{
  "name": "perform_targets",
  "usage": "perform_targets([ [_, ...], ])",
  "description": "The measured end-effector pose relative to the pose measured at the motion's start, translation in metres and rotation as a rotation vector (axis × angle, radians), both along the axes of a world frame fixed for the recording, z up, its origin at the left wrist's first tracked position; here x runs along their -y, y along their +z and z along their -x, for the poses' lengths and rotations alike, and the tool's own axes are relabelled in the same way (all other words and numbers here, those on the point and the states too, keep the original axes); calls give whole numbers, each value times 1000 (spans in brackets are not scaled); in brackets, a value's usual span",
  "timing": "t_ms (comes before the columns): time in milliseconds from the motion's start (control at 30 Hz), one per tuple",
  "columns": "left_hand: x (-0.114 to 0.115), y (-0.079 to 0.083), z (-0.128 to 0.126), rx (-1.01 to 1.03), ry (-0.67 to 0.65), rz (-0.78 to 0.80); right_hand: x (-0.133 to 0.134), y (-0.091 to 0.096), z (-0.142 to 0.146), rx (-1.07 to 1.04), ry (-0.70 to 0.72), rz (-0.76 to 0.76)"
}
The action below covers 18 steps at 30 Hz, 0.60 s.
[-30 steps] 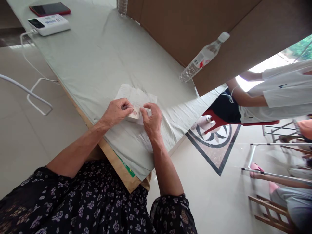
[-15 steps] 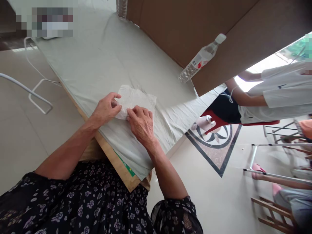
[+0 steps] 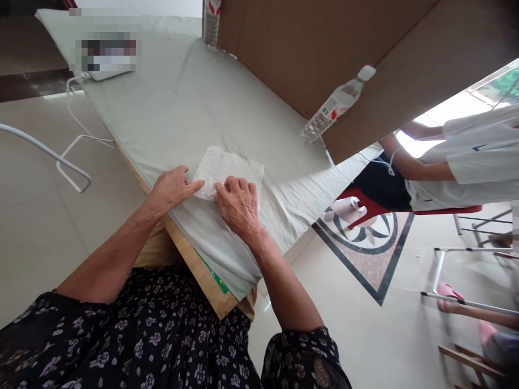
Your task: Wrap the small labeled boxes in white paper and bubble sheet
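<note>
A crumpled white tissue (image 3: pixel 233 165) lies on the pale green table cloth (image 3: pixel 174 102), near the table's front edge. My left hand (image 3: pixel 172 186) rests flat on the cloth, fingers stretched out, its index fingertip touching the tissue's left edge. My right hand (image 3: pixel 238 204) sits on the tissue's near side, its fingers bent and pressed together onto the folded paper. Whatever lies under the fold is hidden.
A plastic water bottle (image 3: pixel 334 105) lies against brown cardboard panels (image 3: pixel 308 48) at the back. A second bottle (image 3: pixel 211 21) stands farther off. A white device with a cable (image 3: pixel 109 67) sits at the far left. Another person in white (image 3: pixel 454 162) sits on a red chair at the right.
A small pinkish block held between both hands a second ago is now covered by the tissue. My left hand has flattened and my right hand has come down onto the fold.
</note>
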<state>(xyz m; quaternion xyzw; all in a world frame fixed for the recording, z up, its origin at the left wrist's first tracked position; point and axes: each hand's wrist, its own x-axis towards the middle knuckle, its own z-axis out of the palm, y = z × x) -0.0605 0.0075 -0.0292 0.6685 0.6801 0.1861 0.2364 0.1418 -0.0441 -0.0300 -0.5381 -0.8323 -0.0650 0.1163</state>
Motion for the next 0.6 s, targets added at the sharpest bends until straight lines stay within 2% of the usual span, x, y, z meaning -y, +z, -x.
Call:
perform_targets([
  [100,1,8,-12,65,28,116,0,5,1,36,8,18],
  [267,8,10,-29,701,48,300,-2,15,3,55,18,62],
  [333,9,10,-37,881,100,336,-3,17,4,37,13,86],
  [433,10,13,-49,938,148,308,-3,20,4,-32,-7,111],
  [600,12,23,-57,853,36,280,-1,20,0,-142,-23,136],
])
